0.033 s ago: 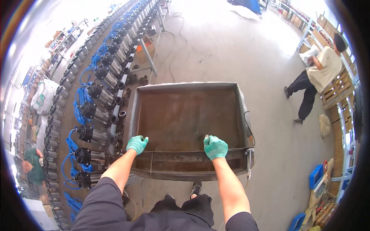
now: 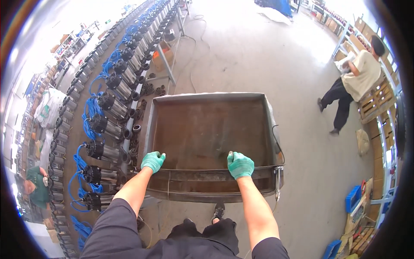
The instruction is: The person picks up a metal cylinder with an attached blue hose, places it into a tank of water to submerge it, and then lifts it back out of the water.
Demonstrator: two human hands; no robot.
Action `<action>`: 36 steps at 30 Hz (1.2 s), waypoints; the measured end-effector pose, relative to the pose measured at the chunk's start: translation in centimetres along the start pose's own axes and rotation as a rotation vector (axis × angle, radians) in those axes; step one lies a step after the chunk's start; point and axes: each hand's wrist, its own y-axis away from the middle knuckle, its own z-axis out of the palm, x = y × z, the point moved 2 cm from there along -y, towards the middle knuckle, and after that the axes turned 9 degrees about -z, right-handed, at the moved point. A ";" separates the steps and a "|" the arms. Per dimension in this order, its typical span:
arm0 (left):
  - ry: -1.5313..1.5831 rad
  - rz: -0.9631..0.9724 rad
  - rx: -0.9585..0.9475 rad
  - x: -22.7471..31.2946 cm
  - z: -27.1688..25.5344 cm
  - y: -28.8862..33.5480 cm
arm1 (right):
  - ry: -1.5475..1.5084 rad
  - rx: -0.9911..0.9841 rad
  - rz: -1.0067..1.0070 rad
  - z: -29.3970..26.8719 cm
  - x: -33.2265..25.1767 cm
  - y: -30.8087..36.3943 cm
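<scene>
The metal tray (image 2: 211,136) is positioned right of the cylinder row (image 2: 114,128); its thin near-side bar (image 2: 196,169) is gripped by the left hand (image 2: 153,162) and the right hand (image 2: 240,165), both curled closed.

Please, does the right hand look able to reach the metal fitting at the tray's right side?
Probably yes: nothing visible blocks the way between the right hand and the metal fitting, though that hand looks closed on the crossbar and must first let go.

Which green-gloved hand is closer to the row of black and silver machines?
The left hand; the right hand holds the bar farther from the machines, near the metal fitting.
</scene>
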 end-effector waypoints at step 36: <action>1.112 -0.319 0.832 -31.1 -3.0 28.0 | -0.822 -0.232 0.732 -2.1 -0.9 26.2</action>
